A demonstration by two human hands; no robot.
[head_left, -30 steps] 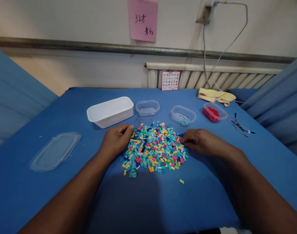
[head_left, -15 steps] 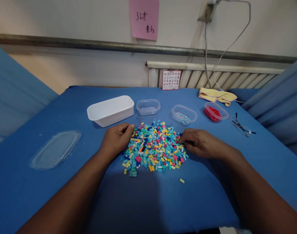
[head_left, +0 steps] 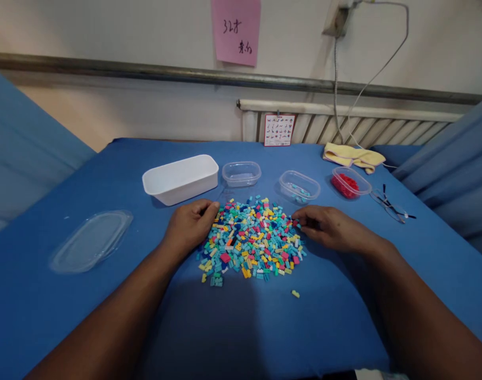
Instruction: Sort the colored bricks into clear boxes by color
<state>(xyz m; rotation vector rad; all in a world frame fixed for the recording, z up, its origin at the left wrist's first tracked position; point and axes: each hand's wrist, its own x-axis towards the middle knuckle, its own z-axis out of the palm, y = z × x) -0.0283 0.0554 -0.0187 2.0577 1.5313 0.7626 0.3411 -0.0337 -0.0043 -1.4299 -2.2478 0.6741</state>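
A heap of small toy building bricks (head_left: 252, 237) in turquoise, yellow, pink, blue and white is spread over the blue cloth between my hands. My left hand (head_left: 192, 221) rests at the heap's left edge, its fingers curled in and the thumb laid against them; whatever they may hold is hidden. At the right edge is my right hand (head_left: 325, 227), with thumb and forefinger bent and a gap between their tips. Some pink and blue bricks lie right by those fingertips. One pale yellow brick (head_left: 295, 293) lies apart, nearer to me.
Behind the heap stand a white tub (head_left: 181, 182), a clear container (head_left: 241, 174), another clear container (head_left: 300, 187) with several turquoise bricks, and one with red pieces (head_left: 346, 184). Glasses (head_left: 393, 206) and a yellow cloth (head_left: 353, 157) lie right; clear lids (head_left: 92, 241) lie left.
My right hand has shifted slightly up and outward at the heap's right edge, and its thumb and forefinger have parted. My left hand has stayed put.
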